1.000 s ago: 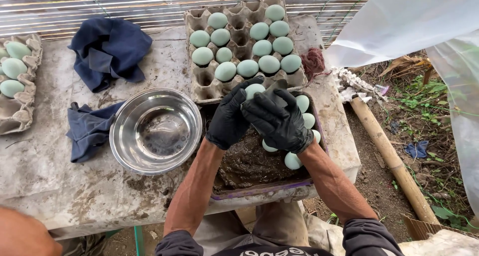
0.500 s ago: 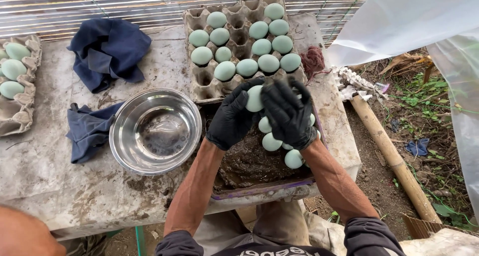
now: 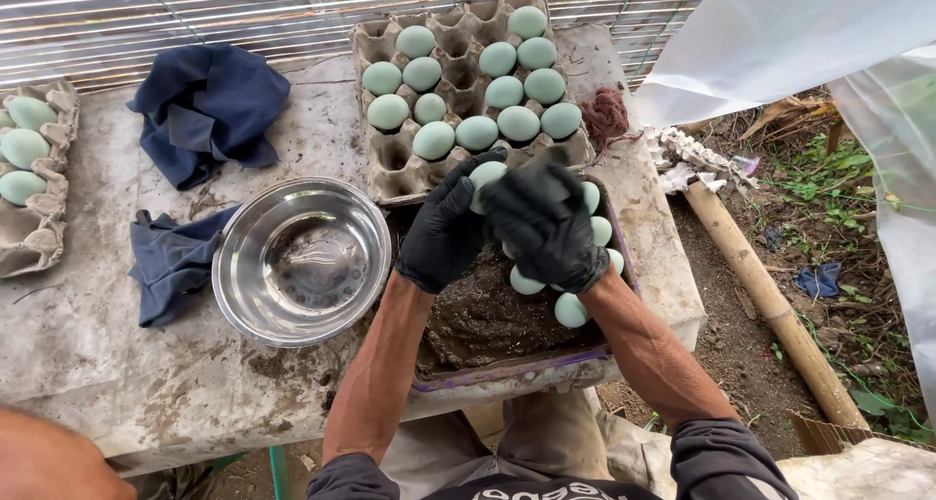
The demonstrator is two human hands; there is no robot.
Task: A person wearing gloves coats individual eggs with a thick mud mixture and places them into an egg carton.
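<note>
- Both hands are wearing black gloves and are working together over the tray: the left hand [image 3: 447,229] is cupping a pale green egg [image 3: 484,178] from the left, while the right hand [image 3: 542,225] is folding over it from the right, its fingers [image 3: 575,190] spreading across the top.
- The held egg is sitting between the two palms, above the far end of a shallow tray [image 3: 507,368] with a purple rim, which is holding dark wet mud.
- Five more pale green eggs are showing in that tray along its right side, partly hidden by the right hand; one at the near end [image 3: 571,310] is lying on the mud.
- A grey cardboard egg carton [image 3: 390,164] is lying just beyond the tray, holding eleven pale green eggs, with several cups standing empty.
- A second carton [image 3: 34,229] is resting at the table's left edge, with three eggs showing in it.
- One round steel bowl [image 3: 302,260] is sitting left of the tray, touching it.
- Two dark blue cloths are lying on the table: one [image 3: 207,108] beyond the bowl, one [image 3: 172,258] at its left.
- A reddish scrap of fibre [image 3: 605,117] is lying right of the carton.
- Another person's bare arm [image 3: 49,461] is showing at the lower left corner.
</note>
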